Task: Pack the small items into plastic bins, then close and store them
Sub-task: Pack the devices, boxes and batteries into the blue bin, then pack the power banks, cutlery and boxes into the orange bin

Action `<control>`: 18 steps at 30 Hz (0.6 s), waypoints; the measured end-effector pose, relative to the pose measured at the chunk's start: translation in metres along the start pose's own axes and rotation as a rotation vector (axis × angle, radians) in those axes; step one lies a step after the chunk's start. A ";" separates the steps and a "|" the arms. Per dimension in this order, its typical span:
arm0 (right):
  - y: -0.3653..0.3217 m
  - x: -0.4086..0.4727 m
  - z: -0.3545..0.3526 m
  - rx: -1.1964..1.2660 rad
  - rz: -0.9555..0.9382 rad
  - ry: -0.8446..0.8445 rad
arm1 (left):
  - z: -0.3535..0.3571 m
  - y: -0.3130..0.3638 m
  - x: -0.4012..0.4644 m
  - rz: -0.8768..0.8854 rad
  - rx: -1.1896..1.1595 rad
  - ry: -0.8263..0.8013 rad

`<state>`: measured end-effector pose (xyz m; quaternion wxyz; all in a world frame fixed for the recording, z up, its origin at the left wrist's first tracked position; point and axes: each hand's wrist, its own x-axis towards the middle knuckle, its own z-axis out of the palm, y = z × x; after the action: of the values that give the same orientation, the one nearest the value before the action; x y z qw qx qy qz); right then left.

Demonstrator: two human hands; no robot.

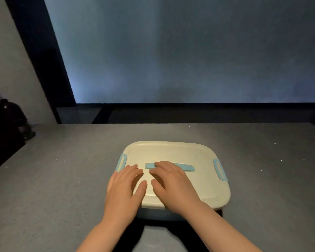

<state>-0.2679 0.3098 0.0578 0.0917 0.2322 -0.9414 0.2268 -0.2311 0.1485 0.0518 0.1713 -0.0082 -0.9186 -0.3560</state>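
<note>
While the closed bin (175,175) sits at lower centre on the grey surface (62,179), its cream lid (171,153) is pressed by both hands — left hand (125,190) and right hand (173,184) flat, fingers straight, the right fingertips (157,163) touching the blue handle (180,166).

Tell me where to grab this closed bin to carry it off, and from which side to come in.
Probably by the blue handle, from straight above: it lies flat along the middle of the cream lid, so the load should hang level. The right hand already rests partly on it; the left hand lies flat beside. Check the side latches hold first.
</note>
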 end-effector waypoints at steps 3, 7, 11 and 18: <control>0.006 -0.032 -0.010 -0.014 0.148 0.065 | 0.001 0.009 0.006 0.118 0.058 -0.118; 0.009 -0.093 -0.032 -0.065 0.442 0.231 | 0.004 0.033 0.005 0.274 -0.036 -0.297; -0.012 -0.169 -0.048 -0.222 0.749 0.417 | 0.013 0.057 -0.011 0.579 -0.105 -0.436; -0.113 -0.355 -0.073 -0.486 1.312 0.520 | 0.050 0.138 -0.123 0.921 -0.278 -0.796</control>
<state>0.1024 0.3951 0.0667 0.2057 -0.4654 -0.8582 0.0681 -0.1117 0.2976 0.0680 -0.0510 -0.5576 -0.7593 -0.3317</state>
